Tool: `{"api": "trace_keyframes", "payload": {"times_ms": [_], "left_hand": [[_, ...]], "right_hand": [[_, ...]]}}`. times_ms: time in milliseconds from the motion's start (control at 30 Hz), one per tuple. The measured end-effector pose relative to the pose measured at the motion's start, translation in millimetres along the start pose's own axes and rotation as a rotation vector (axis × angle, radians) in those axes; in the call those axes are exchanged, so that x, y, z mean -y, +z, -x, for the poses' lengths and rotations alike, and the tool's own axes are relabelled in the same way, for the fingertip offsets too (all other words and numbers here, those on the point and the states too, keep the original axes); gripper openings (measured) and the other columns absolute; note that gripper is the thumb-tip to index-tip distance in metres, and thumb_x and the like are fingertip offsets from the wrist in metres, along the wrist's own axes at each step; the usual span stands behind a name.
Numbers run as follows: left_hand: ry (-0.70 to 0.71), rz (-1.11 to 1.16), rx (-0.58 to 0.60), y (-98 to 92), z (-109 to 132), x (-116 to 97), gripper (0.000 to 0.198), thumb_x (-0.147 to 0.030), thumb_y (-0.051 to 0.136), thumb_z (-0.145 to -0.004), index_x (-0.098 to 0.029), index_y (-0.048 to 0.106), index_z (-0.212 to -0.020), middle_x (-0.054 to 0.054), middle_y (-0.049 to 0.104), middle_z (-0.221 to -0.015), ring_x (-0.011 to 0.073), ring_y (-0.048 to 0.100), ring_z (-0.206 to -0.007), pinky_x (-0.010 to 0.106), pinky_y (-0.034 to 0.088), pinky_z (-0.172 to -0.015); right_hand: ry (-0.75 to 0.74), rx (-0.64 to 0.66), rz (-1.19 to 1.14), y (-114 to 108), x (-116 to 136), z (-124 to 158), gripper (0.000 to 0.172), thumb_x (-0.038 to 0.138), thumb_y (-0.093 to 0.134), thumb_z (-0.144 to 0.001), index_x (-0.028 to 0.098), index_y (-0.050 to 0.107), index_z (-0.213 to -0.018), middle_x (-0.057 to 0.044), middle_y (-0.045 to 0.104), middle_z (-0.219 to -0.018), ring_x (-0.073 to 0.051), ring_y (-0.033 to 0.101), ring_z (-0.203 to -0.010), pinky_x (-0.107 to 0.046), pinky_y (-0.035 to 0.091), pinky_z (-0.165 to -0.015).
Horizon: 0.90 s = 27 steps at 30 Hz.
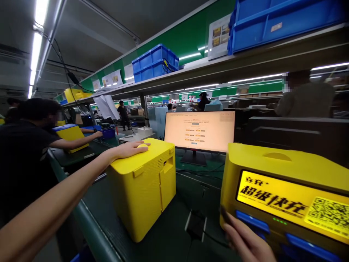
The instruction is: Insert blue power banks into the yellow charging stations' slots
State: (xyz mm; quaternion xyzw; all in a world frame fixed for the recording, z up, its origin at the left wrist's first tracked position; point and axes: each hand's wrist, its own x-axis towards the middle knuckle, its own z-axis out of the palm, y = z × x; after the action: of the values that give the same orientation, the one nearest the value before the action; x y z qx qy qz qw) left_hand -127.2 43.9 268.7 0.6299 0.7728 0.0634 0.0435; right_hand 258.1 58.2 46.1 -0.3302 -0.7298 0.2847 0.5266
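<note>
Left hand (131, 149) lies flat atop the yellow charging box (143, 185) on the counter (174, 225); right hand (245, 242) grips a second box (283, 196), apparently mid-positioning, which needs steady support.

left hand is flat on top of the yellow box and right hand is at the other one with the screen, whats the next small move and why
Probably slide the plain yellow plastic box along the dark green belt, away from the second unit. The left hand rests flat on the box's lid, not gripping, which suits a push. The right hand touches the lower front edge of the yellow unit with the lit label and blue slots, so that one looks steadied.
</note>
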Motion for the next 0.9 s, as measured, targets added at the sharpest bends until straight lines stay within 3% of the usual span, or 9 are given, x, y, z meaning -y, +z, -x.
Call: {"api": "trace_keyframes", "payload": {"times_ms": [33,100,233,333,633,833,900], "left_hand": [[0.05,0.018,0.004,-0.3,6,-5,0.065,-0.071,0.026,-0.082,-0.036,0.038,-0.134,0.001,0.027,-0.148,0.0262,0.035,-0.129,0.041,0.024,-0.108],[0.144,0.038,0.005,-0.4,18,-16,0.06,-0.067,0.029,-0.083,-0.035,0.042,-0.132,0.0,0.028,-0.148,0.0264,0.033,-0.13,0.042,0.021,-0.109],[0.22,-0.029,-0.014,1.5,31,-34,0.051,-0.063,0.03,-0.086,-0.04,0.044,-0.13,-0.005,0.031,-0.146,0.0256,0.035,-0.129,0.041,0.025,-0.108],[0.224,-0.046,-0.018,2.6,30,-38,0.053,-0.064,0.03,-0.085,-0.04,0.044,-0.13,-0.006,0.033,-0.145,0.0274,0.035,-0.129,0.041,0.026,-0.107],[0.179,0.028,0.002,5.4,24,-34,0.058,-0.068,0.034,-0.08,-0.039,0.046,-0.129,-0.005,0.032,-0.146,0.0307,0.032,-0.13,0.045,0.025,-0.106],[0.175,0.056,-0.023,8.0,22,-29,0.059,-0.07,0.038,-0.076,-0.042,0.046,-0.128,-0.008,0.036,-0.144,0.0283,0.035,-0.128,0.045,0.025,-0.106],[0.14,0.042,-0.037,7.8,19,-29,0.057,-0.07,0.035,-0.078,-0.043,0.047,-0.126,-0.009,0.036,-0.143,0.0276,0.038,-0.126,0.046,0.025,-0.106]], "right_hand": [[-0.148,0.09,0.048,8,9,-12,0.036,0.043,0.051,-0.089,0.021,0.063,-0.114,-0.005,0.068,-0.082,-0.018,0.064,-0.067,-0.023,0.053,-0.06],[-0.371,0.115,0.182,30,28,-41,0.033,0.033,0.042,-0.095,0.018,0.059,-0.12,-0.006,0.068,-0.086,-0.017,0.064,-0.072,-0.023,0.053,-0.062],[-0.54,0.093,0.344,70,52,-84,0.035,0.02,0.032,-0.097,0.008,0.057,-0.118,-0.01,0.067,-0.089,-0.019,0.064,-0.074,-0.028,0.053,-0.063],[-0.565,0.07,0.366,82,57,-90,0.034,0.019,0.032,-0.097,0.006,0.058,-0.116,-0.01,0.067,-0.083,-0.018,0.064,-0.068,-0.027,0.053,-0.057],[-0.561,0.083,0.438,83,64,-91,0.034,0.019,0.031,-0.094,0.008,0.061,-0.109,-0.006,0.065,-0.068,-0.017,0.061,-0.054,-0.026,0.047,-0.047],[-0.521,0.121,0.587,97,74,-102,0.026,0.014,0.035,-0.087,0.018,0.058,-0.075,-0.001,0.059,-0.058,-0.016,0.055,-0.046,-0.028,0.028,-0.038],[-0.464,0.189,0.619,100,68,-113,0.021,0.018,0.041,-0.088,0.019,0.06,-0.08,-0.001,0.062,-0.063,-0.016,0.058,-0.051,-0.025,0.031,-0.041]]}}
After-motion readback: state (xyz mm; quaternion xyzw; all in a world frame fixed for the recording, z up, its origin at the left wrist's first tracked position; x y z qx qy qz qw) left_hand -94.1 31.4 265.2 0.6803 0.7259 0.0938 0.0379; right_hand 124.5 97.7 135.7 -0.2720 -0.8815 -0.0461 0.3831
